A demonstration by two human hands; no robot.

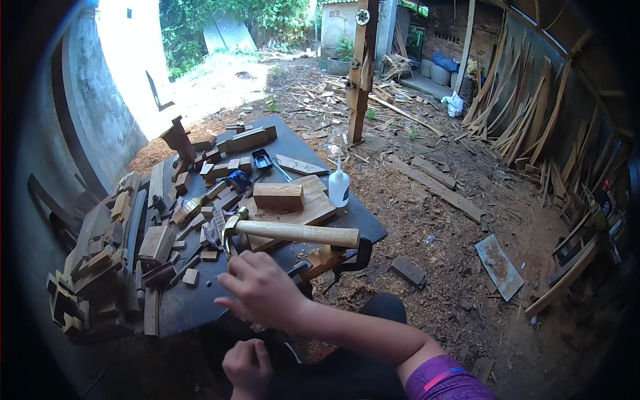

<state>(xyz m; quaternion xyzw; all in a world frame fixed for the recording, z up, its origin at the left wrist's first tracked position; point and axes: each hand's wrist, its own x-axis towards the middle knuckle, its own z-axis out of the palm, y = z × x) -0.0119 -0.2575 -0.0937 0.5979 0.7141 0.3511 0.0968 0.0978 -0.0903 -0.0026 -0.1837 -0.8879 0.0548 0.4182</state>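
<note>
My right hand (263,288) reaches over the near edge of the dark worktable (193,312), its thumb apart from the bent fingers and nothing visible in it. Just beyond its fingertips lies a claw hammer (300,233), metal head to the left and pale wooden handle pointing right. Behind the hammer, a rectangular wood block (279,198) sits on a flat board (319,208). Low, near my lap, my left hand (248,367) is closed, fingers curled; whatever they may hold is hidden. A black clamp (363,256) is at the table's right edge.
A white squeeze bottle (339,188) stands at the table's right side. Wood offcuts (157,244) and tools crowd the left half. A wooden post (361,73) rises beyond the table. Planks (437,187) and shavings cover the ground; boards (543,110) lean on the right wall.
</note>
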